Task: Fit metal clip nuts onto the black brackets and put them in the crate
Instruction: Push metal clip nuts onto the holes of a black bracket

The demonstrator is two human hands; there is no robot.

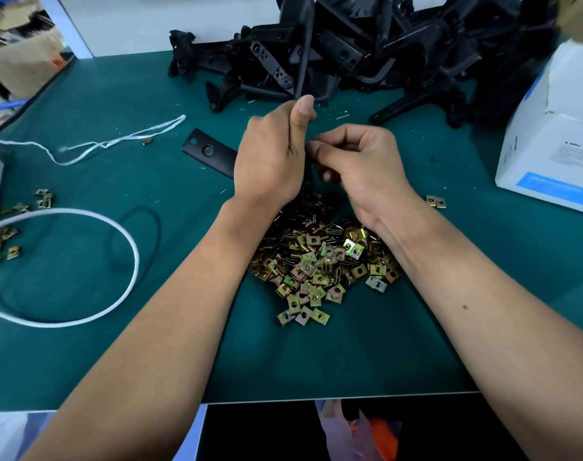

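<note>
My left hand (pixel 273 154) grips a long black bracket (pixel 304 58) that stands nearly upright above the green table, thumb pointing up along it. My right hand (pixel 356 164) is curled against the bracket's lower part, fingertips pinching at it; whether a clip nut sits between them is hidden. Just below both hands lies a heap of brass-coloured clip nuts (pixel 320 267). A big pile of black brackets (pixel 366 51) fills the back of the table. One flat black bracket piece (pixel 207 153) lies left of my left hand.
A white box (pixel 549 134) stands at the right. White cord (pixel 84 146) and a white cable loop (pixel 127 261) lie on the left, with loose clip nuts (pixel 4 241) near the left edge. A dark opening (pixel 267 434) sits under the table's front edge.
</note>
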